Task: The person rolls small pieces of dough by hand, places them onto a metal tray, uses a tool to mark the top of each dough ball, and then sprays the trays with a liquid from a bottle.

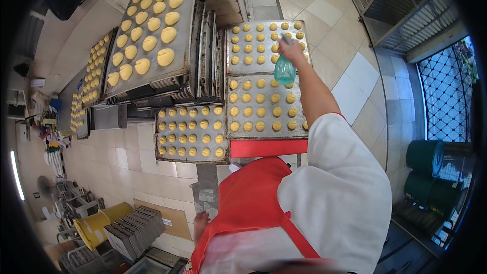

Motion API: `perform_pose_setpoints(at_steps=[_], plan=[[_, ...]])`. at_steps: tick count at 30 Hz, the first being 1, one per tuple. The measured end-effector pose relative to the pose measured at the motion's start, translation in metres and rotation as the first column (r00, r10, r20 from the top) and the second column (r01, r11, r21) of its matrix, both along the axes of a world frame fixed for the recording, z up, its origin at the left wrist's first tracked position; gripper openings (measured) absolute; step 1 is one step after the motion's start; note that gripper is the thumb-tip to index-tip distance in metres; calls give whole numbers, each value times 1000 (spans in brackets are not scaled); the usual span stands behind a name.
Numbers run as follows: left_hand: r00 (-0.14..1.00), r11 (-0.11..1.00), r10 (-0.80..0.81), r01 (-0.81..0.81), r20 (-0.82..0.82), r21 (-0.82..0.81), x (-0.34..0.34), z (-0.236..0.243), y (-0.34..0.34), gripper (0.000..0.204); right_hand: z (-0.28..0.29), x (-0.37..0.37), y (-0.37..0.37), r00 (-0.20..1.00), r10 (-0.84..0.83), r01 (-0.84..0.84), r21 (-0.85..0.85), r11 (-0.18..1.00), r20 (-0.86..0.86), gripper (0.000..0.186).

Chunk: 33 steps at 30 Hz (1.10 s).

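My right hand (291, 50) is closed round the neck of a translucent green spray bottle (285, 71). I hold the bottle above two metal trays of round yellow dough pieces, the far tray (242, 72) and the near tray (240, 135). Rows of dough pieces (260, 97) cover both, each marked on top. My left hand (201, 218) hangs low beside my red apron (253, 193). It looks small and foreshortened there, so its finger pose is unclear, and nothing shows in it.
Another dough tray (193, 159) adjoins on the left. Behind it, a higher tray (167, 73) rests on stacked trays, with more trays farther left. A red panel (269, 148) lies between me and the near tray. Green bins (425, 157) stand right; a yellow container (101, 223) lies lower left.
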<state>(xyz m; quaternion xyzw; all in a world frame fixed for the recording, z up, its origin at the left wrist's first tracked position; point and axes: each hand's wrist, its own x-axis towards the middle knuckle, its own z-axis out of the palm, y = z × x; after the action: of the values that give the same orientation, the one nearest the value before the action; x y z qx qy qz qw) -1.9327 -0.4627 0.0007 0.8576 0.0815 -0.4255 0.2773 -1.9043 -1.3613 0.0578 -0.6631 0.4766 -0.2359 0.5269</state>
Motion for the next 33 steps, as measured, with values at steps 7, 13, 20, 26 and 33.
perform_pose_setpoints(at_steps=[7,13,20,26,33], plan=[[994,989,62,-48,90,-143,62,-3,-18,47,143,42,71,903,97,101,-427,899,418,35],[993,974,49,-25,103,-225,120,-50,25,46,312,76,129,903,311,-48,-649,759,297,29],[998,976,40,-29,50,-216,152,-120,115,38,382,94,264,972,232,-226,-356,907,-28,58],[272,371,-880,905,389,208,210,-152,156,33,386,116,323,977,197,-215,-358,909,-87,55],[996,936,75,-57,39,-346,247,-133,114,26,370,176,388,951,309,-296,-348,889,-20,46]])
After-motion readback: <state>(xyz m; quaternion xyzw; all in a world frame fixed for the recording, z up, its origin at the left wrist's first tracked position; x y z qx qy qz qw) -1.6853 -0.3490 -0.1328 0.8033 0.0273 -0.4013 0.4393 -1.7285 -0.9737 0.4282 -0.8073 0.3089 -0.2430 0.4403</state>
